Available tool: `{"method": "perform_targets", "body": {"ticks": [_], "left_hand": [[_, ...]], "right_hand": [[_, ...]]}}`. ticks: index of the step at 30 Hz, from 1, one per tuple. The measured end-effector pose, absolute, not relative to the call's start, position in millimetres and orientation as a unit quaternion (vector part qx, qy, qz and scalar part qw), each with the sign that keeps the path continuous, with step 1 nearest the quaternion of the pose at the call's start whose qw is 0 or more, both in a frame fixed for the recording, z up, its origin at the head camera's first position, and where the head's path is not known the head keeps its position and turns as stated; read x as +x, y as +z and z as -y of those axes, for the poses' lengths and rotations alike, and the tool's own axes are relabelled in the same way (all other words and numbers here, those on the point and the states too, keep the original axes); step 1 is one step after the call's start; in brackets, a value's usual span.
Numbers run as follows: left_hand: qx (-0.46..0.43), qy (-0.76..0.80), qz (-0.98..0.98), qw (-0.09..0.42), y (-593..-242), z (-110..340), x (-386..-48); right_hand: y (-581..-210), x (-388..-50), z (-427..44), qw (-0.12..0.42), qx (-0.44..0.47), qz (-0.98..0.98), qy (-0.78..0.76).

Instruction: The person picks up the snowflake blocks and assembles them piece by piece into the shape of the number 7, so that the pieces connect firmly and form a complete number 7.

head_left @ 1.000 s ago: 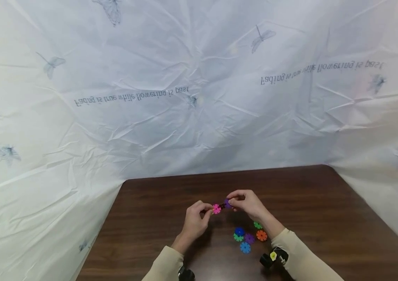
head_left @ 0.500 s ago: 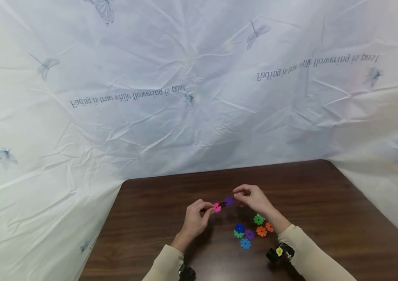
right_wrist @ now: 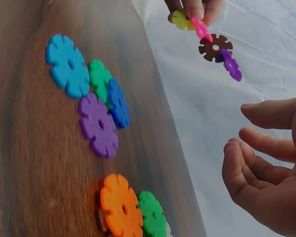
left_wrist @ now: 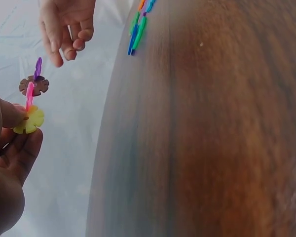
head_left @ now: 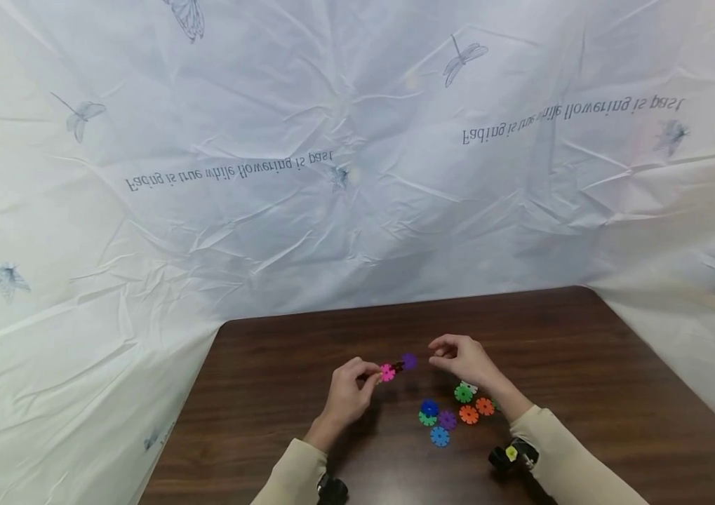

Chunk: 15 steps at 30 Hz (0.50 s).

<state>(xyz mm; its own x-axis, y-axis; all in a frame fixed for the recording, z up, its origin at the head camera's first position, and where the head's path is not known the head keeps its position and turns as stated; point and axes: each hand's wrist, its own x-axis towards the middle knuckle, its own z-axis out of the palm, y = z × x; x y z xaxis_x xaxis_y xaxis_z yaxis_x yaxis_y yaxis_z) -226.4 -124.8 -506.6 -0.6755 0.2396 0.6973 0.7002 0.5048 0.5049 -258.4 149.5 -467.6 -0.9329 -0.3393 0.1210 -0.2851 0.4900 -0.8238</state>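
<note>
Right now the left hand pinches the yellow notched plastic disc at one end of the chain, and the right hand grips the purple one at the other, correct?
No: the right hand doesn't grip the purple notched plastic disc; the right wrist view shows them apart. The left hand does pinch the yellow one.

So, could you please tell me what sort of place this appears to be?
Probably a screened-off spot for tabletop work: a creased, printed sheet rises behind and along both sides of a wood-grained table, where colourful notched discs lie.
</note>
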Motion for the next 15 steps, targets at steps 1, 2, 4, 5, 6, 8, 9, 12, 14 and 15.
{"method": "perform_targets", "body": {"ticks": [1,2,4,5,6,8,9,12,14,15], "left_hand": [[-0.287,-0.406,0.819,0.286,-506.9,124.9,-226.4],[-0.29,-0.405,0.818,0.289,-506.9,125.1,-226.6],[-0.292,-0.406,0.816,0.289,-506.7,125.4,-226.6],[-0.293,-0.407,0.815,0.29,-506.6,125.6,-226.5],[-0.294,-0.407,0.815,0.29,-506.4,125.9,-226.5],[-0.295,-0.406,0.814,0.292,-506.4,126.5,-226.3],[-0.295,-0.406,0.814,0.292,-506.4,126.8,-226.2],[-0.292,-0.408,0.816,0.288,-506.2,127.5,-225.5],[-0.289,-0.409,0.818,0.284,-505.6,127.7,-224.8],[-0.287,-0.409,0.819,0.281,-505.1,127.7,-224.4]], "right_hand": [[-467.1,-258.1,-150.6,0.027,-0.186,-0.864,-0.467],[-466.8,-257.9,-151.7,0.026,-0.188,-0.866,-0.462],[-466.8,-257.4,-154.0,0.023,-0.194,-0.87,-0.453],[-467.2,-257.3,-155.2,0.022,-0.195,-0.872,-0.448],[-467.7,-257.4,-156.5,0.022,-0.196,-0.874,-0.445],[-469.8,-258.0,-159.2,0.023,-0.197,-0.877,-0.437],[-470.8,-258.1,-160.3,0.022,-0.196,-0.879,-0.435],[-473.3,-258.9,-163.5,0.023,-0.195,-0.881,-0.43],[-474.6,-259.0,-165.0,0.023,-0.191,-0.883,-0.428],[-475.0,-258.9,-165.7,0.024,-0.191,-0.884,-0.427]]}}
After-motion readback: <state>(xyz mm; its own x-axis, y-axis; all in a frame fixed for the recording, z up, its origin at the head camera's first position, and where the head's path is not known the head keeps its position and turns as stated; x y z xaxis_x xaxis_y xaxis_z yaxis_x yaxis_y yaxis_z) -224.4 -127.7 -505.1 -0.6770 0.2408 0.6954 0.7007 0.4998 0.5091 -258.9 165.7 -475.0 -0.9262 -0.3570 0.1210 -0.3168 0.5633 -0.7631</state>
